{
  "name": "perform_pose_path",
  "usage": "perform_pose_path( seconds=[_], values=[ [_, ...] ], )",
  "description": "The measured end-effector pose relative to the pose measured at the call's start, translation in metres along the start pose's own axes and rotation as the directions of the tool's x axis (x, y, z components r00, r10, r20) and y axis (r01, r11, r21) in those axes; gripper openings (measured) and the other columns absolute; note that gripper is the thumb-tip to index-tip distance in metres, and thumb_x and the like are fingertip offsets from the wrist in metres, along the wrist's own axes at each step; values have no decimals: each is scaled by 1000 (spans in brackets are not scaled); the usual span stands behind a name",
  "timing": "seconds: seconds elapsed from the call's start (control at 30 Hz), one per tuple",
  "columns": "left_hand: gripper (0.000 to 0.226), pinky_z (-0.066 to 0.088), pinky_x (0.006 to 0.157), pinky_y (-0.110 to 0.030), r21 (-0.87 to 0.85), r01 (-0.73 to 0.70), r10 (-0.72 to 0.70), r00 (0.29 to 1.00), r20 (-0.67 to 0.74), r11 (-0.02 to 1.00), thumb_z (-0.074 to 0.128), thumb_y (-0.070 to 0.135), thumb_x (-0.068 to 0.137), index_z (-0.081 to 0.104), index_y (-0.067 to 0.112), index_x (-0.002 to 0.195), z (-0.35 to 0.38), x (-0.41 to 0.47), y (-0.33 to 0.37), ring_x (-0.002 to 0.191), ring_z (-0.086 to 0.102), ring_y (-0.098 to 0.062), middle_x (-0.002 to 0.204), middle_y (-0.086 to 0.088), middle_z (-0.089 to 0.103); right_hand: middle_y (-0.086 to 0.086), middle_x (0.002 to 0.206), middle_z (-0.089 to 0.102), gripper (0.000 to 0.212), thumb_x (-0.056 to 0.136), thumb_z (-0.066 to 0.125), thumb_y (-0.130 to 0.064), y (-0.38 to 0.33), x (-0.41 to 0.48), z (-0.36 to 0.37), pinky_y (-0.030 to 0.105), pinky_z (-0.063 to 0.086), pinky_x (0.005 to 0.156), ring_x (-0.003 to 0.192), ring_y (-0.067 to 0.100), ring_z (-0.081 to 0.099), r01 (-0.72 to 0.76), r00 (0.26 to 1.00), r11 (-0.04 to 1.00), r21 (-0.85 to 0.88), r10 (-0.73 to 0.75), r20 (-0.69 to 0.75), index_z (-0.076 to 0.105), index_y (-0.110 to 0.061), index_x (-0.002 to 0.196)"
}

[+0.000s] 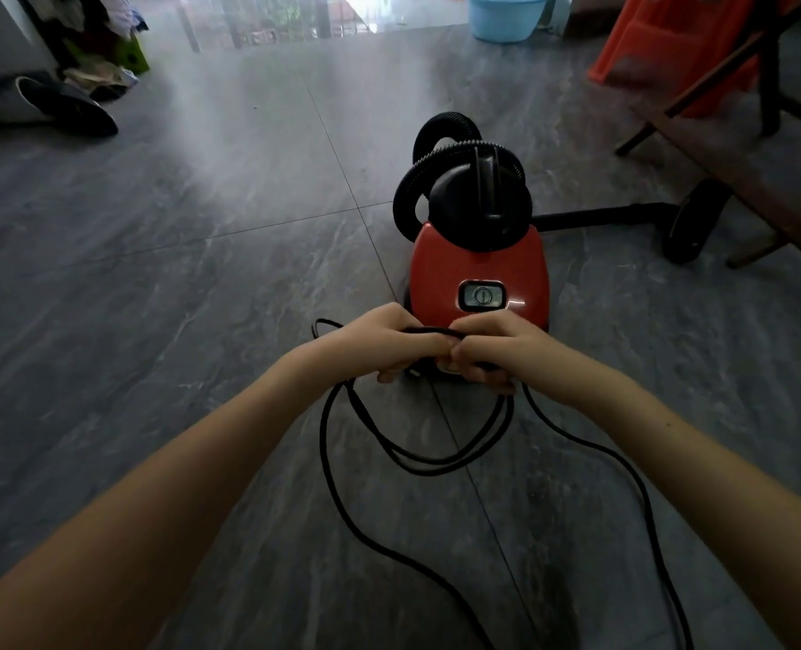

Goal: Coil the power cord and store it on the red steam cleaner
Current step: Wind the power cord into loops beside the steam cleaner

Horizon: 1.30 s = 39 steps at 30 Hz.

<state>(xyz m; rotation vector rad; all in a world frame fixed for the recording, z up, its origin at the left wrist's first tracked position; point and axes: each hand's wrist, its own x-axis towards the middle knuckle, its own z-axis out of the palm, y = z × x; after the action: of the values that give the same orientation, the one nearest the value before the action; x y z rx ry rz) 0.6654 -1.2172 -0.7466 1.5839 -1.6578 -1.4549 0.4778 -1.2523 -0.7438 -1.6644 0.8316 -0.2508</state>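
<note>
At the frame's centre, left hand (389, 342) and right hand (492, 351) touch, both clamped on the power cord (429, 455); loops hang below, and the red steam cleaner (478, 274) stands just behind them.

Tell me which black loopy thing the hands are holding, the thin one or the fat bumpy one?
The thin cord. Both hands grip it, while the ribbed hose sits on the cleaner.

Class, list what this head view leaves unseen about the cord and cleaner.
- Power cord: both trailing ends cut off by the bottom edge; no plug visible.
- Cord bundle inside left hand and right hand: fingers hide it.
- Red steam cleaner: lower front hidden behind the hands.
</note>
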Motion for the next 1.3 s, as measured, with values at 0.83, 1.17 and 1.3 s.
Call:
perform_pose_path(
  seconds=[0.83, 1.17, 1.3],
  values=[
    [35, 48, 60, -31, 135, -188, 198, 978, -70, 973, 56, 41, 93, 74, 23, 69, -8, -2, 5, 51, 46, -13, 45, 10, 43, -3, 53, 35, 38, 102, 34, -16, -1, 0, 6, 20, 23, 42, 42, 5, 31, 90, 988, 987, 135, -72, -135, 62, -4, 79],
    [107, 42, 97, -25, -44, -92, 62, 886, -460, 995, 68, 72, 49, 34, 18, 135, -39, -19, -31, 119, 48, -16, 133, -1, 45, -10, 50, 29, 37, 102, 32, -15, 11, -3, 1, 17, 22, 40, 43, 5, 22, 125, 960, 951, 282, -45, -275, 56, -7, 76],
    [138, 41, 106, -33, -251, 164, -204, 969, -142, 954, 69, 89, 29, 36, 14, 140, -37, -22, -60, 127, 49, -22, 140, -6, 48, -10, 50, 28, 37, 102, 31, -15, 10, -2, -1, 17, 20, 39, 42, 5, 21, 142, 952, 940, 312, -44, -302, 55, -7, 76]
  ],
)
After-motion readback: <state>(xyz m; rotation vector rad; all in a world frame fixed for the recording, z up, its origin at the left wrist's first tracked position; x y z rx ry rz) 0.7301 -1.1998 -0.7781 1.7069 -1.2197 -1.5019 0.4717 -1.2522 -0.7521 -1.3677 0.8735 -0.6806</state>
